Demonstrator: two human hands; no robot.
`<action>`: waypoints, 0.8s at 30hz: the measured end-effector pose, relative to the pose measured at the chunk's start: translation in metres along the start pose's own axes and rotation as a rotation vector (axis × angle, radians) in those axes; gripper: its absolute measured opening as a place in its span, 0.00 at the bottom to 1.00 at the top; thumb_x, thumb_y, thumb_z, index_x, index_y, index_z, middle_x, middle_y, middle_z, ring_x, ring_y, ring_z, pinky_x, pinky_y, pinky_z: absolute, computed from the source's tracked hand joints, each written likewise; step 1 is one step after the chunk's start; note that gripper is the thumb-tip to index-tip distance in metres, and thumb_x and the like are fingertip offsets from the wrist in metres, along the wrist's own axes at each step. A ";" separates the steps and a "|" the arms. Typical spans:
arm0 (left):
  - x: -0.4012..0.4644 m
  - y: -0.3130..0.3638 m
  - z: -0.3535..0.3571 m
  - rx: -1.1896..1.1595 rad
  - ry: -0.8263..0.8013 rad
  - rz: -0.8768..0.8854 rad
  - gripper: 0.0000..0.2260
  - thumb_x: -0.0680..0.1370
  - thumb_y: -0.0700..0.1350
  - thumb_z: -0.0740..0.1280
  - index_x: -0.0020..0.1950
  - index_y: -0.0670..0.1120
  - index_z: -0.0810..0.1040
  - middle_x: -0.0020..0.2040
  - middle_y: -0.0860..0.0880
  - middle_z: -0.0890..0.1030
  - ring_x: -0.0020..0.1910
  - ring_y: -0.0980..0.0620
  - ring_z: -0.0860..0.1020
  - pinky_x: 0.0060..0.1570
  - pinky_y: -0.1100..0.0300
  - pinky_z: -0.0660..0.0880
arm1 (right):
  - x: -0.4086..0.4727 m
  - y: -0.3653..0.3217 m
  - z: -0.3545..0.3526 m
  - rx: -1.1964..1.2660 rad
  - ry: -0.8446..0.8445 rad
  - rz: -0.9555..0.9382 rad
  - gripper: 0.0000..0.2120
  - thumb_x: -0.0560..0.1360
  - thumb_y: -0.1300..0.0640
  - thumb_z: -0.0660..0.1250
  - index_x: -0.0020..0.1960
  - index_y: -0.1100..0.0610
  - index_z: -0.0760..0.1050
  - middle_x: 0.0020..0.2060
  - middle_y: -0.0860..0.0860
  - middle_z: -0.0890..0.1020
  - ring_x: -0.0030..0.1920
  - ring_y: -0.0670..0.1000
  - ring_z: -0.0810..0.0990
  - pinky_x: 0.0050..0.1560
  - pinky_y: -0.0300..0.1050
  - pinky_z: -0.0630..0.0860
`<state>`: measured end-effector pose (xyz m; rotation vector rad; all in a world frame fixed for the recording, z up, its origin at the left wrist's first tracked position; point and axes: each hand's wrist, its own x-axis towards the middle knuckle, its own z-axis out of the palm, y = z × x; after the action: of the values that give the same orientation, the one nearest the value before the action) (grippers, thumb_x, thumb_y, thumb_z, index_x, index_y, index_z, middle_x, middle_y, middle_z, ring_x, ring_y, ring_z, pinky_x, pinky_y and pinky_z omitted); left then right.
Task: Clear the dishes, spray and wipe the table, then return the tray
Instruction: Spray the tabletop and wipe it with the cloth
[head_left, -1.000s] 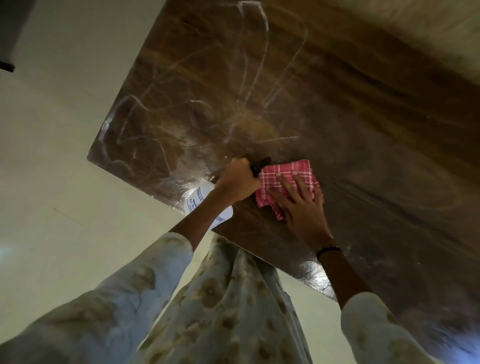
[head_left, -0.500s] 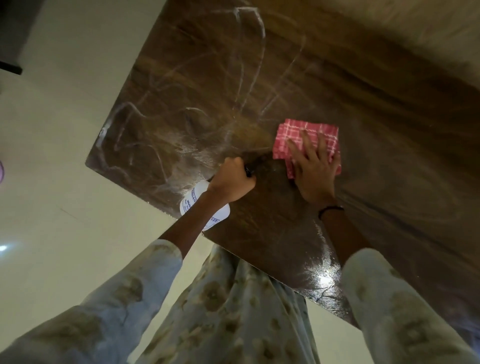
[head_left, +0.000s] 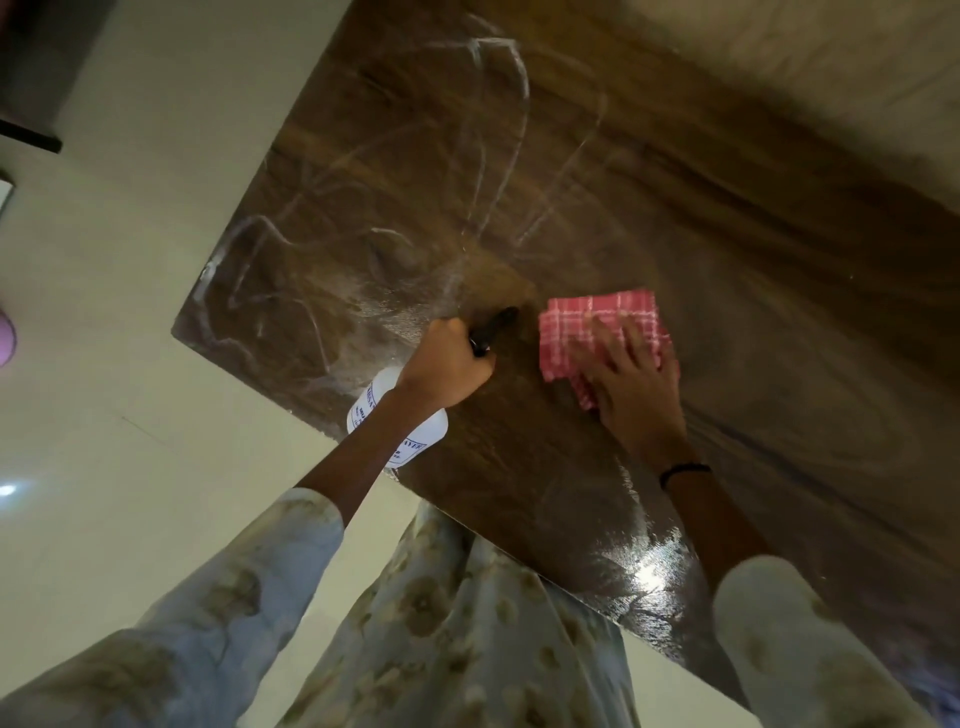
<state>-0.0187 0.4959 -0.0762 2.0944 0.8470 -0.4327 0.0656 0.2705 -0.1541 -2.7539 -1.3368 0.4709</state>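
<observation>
The right hand (head_left: 631, 387), fingers (head_left: 605, 345) flat and apart, presses the red checked cloth (head_left: 597, 322) on the bench (head_left: 727, 249) — a shade nearer than half a second ago, mid-wipe. The left hand (head_left: 447, 371) grips the spray bottle (head_left: 400, 434) at the near edge; streaks remain far left.

Probably a home dining or living room, though the tilted view shows little: a dark wood-grain desk (head_left: 675, 218) streaked with wet smears stands on pale glossy floor tiles (head_left: 130, 364), and the person wears a loose floral garment (head_left: 441, 639).
</observation>
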 end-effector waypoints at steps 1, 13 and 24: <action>0.001 0.000 0.000 0.002 0.002 -0.009 0.10 0.74 0.40 0.66 0.47 0.32 0.78 0.37 0.35 0.80 0.35 0.39 0.78 0.34 0.56 0.73 | 0.014 0.004 -0.005 0.023 0.002 0.051 0.32 0.72 0.55 0.67 0.74 0.44 0.61 0.75 0.52 0.60 0.75 0.62 0.55 0.64 0.74 0.58; 0.021 0.027 -0.001 0.017 -0.034 -0.030 0.05 0.72 0.37 0.67 0.46 0.36 0.79 0.28 0.47 0.74 0.24 0.52 0.71 0.21 0.68 0.66 | 0.044 -0.033 0.003 0.044 0.041 -0.301 0.22 0.74 0.50 0.62 0.68 0.45 0.70 0.71 0.52 0.69 0.73 0.62 0.60 0.68 0.69 0.54; 0.057 0.088 0.016 0.011 -0.044 0.020 0.10 0.75 0.41 0.66 0.51 0.34 0.78 0.45 0.37 0.82 0.43 0.41 0.80 0.41 0.59 0.70 | 0.035 0.050 -0.022 -0.001 -0.005 0.017 0.30 0.75 0.52 0.65 0.74 0.43 0.60 0.76 0.50 0.58 0.76 0.59 0.54 0.63 0.71 0.62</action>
<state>0.0835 0.4683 -0.0683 2.0946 0.7990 -0.4721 0.1302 0.2680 -0.1504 -2.7692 -1.3162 0.4777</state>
